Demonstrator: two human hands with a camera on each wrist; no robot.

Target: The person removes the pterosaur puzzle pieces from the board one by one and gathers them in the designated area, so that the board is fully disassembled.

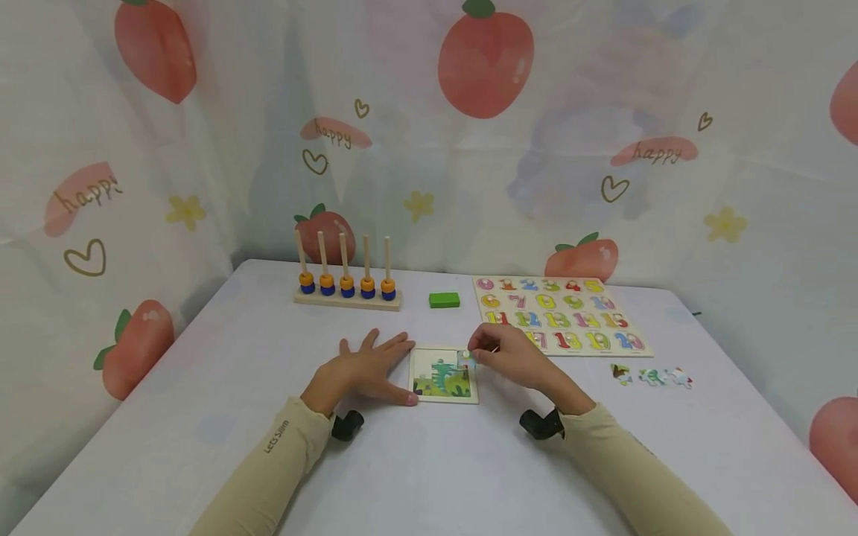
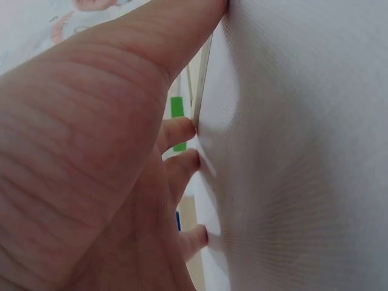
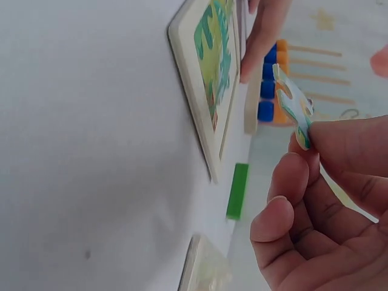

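A small framed jigsaw puzzle lies flat on the table, its lower part filled with a green dinosaur picture. My left hand spreads its fingers at the puzzle's left side, with the thumb by the near corner and the index fingertip by the far one. Between thumb and fingertips, my right hand pinches a jigsaw piece. This piece is held tilted above the frame's upper right corner. To the right lie loose jigsaw pieces: a brown and green one, a green and white one and a pale one.
A wooden number board lies behind my right hand. A green block sits beyond the puzzle. At the back left stands a peg abacus with orange and blue beads. Patterned cloth hangs behind the table.
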